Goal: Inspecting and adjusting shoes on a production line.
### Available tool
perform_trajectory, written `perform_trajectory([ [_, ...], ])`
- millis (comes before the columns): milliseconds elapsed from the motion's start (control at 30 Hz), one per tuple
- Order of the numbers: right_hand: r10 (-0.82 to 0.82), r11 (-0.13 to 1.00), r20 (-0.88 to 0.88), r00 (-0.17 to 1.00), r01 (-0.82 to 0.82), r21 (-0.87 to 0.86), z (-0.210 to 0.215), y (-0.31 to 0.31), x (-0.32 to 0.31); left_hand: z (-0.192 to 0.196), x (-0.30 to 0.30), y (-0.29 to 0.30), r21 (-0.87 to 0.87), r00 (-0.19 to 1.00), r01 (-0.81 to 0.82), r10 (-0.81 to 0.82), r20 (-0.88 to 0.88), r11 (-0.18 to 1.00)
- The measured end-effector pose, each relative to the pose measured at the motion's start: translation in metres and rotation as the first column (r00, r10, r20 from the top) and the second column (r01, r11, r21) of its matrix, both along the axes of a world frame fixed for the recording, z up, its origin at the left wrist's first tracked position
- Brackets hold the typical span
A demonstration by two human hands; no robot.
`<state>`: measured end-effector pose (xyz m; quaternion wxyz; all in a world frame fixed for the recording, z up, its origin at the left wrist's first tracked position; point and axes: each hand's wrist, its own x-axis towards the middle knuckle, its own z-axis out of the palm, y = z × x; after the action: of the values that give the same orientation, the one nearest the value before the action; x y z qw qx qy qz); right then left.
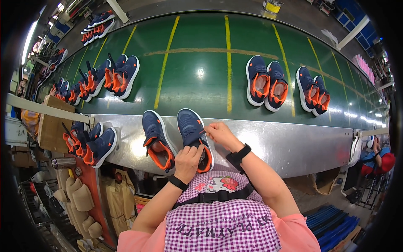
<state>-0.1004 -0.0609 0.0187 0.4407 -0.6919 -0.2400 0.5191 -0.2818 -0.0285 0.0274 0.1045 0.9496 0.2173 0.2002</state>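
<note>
Two navy sneakers with orange lining and white soles lie on the metal ledge in front of me, toes pointing away. My right hand (222,135) pinches the end of the strap at the right side of the right-hand sneaker (189,122). Over that shoe's opening, my left hand (187,163) is closed on the collar and tongue area; its fingers hide part of the opening. The left-hand sneaker (154,126) stands just beside it, untouched, with its orange-edged opening toward me.
Beyond the ledge (268,138) runs a green conveyor belt (197,84) with yellow stripes. Sneaker pairs (268,82) stand on it at right, and more (121,77) at left. Another pair (100,145) sits on the ledge's left end. Shoe forms (79,195) hang at lower left.
</note>
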Motion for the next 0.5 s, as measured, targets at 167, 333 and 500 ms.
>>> perform_trajectory([
  [167, -0.103, 0.993, -0.242, 0.965, 0.085, -0.086, -0.016, -0.027, -0.009, -0.001, -0.001, 0.004, 0.003, 1.000, 0.021, -0.021, 0.007, 1.000],
  [333, -0.143, 0.989, -0.333, 0.932, 0.126, -0.072, -0.021, -0.033, -0.008, 0.000, -0.002, 0.007, -0.001, 1.000, 0.022, -0.022, -0.018, 1.000],
  [500, -0.140, 0.989, -0.312, 0.940, 0.115, -0.098, -0.029, -0.038, -0.012, 0.001, -0.001, 0.008, 0.006, 0.998, 0.027, -0.027, -0.050, 1.000],
])
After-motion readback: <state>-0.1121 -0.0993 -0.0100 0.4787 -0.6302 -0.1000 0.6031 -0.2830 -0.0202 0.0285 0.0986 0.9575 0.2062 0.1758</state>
